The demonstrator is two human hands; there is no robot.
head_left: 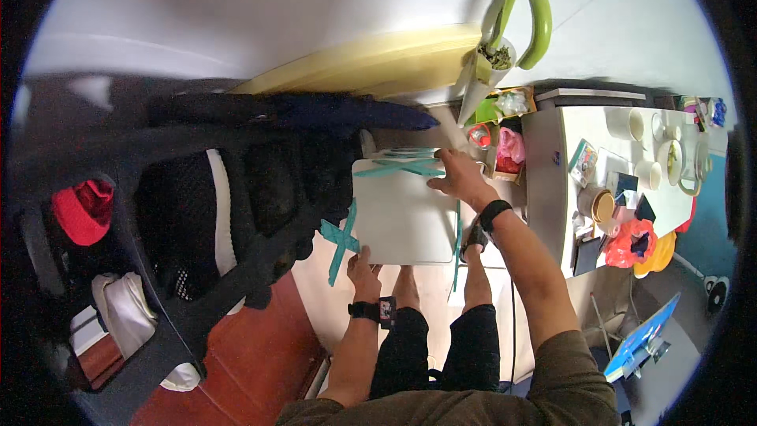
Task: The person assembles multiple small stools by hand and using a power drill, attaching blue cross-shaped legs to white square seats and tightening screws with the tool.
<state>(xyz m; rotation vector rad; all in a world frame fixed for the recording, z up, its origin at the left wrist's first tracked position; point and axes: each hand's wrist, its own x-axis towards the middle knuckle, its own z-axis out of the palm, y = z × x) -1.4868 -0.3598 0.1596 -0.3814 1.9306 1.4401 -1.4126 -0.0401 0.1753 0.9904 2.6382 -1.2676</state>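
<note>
Head view, person standing, bare legs and feet below. Left hand (363, 264) grips the near-left corner of a flat white board (402, 209), fingers curled around its edge beside a teal cross-brace (341, 238). Right hand (457, 177) lies on the board's far-right corner, fingers spread and pressing down; not closed around anything that shows. The board is held level in front of the body, between a black clothes rack (236, 213) at left and a white desk (639, 181) at right. Teal struts (402, 164) cross at its far edge. Judgement: the board looks stiff and fairly light, smooth-faced and so possibly slippery; opposite corners or the teal frame seem the surest holds. The underside and how the struts attach are hidden. Small items crowding the desk are too small to identify. Beyond, a pale yellow panel (371, 63) leans against the wall.
</note>
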